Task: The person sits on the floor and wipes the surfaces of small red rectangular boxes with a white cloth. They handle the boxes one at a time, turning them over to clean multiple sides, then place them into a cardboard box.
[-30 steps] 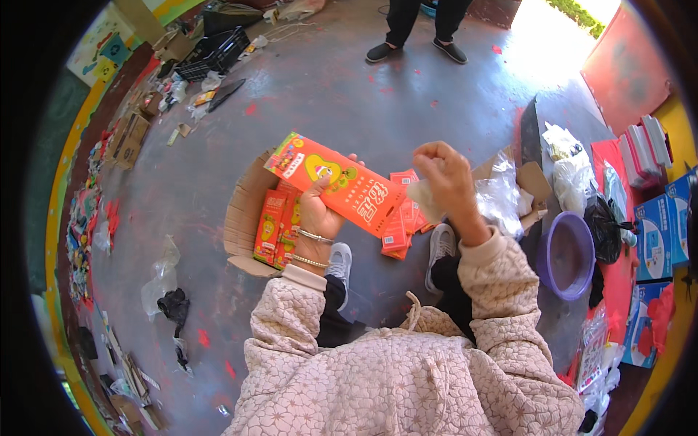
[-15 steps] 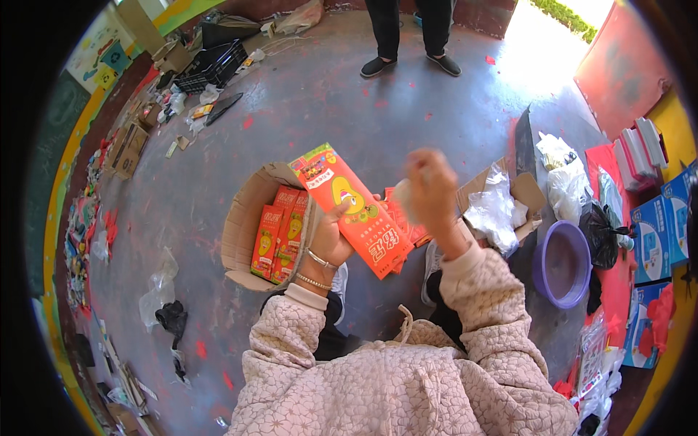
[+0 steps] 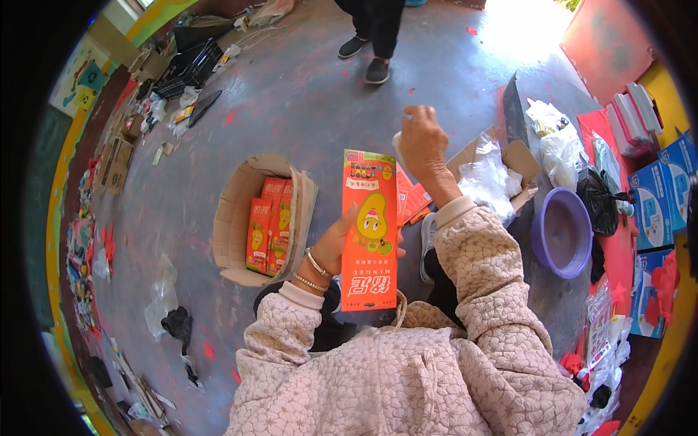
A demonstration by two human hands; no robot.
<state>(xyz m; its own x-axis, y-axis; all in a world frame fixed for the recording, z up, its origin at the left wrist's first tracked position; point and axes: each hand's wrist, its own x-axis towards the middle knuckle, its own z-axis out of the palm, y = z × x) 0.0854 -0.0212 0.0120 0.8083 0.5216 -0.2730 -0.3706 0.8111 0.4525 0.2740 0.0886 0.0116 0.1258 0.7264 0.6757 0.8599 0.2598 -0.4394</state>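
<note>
My left hand (image 3: 336, 245) holds a long flat orange carton (image 3: 370, 229) upright in front of me, its printed face toward me. My right hand (image 3: 424, 145) is raised above and to the right of the carton, apart from it, fingers curled around a small pale piece (image 3: 398, 142) that I cannot make out. On the floor to the left stands an open cardboard box (image 3: 236, 211) with orange packs (image 3: 269, 227) standing in it. More orange flat packs (image 3: 412, 200) lie on the floor below my right hand.
A purple basin (image 3: 563, 234) sits on the right, beside clear plastic bags (image 3: 488, 183) on a cardboard sheet. Blue boxes (image 3: 658, 196) are stacked at the far right. Another person's legs (image 3: 372, 43) stand at the top. A black crate (image 3: 187, 67) and litter lie upper left.
The orange carton has turned from slanted to upright in my left hand. My right hand has let go of its end and lifted up and away.
</note>
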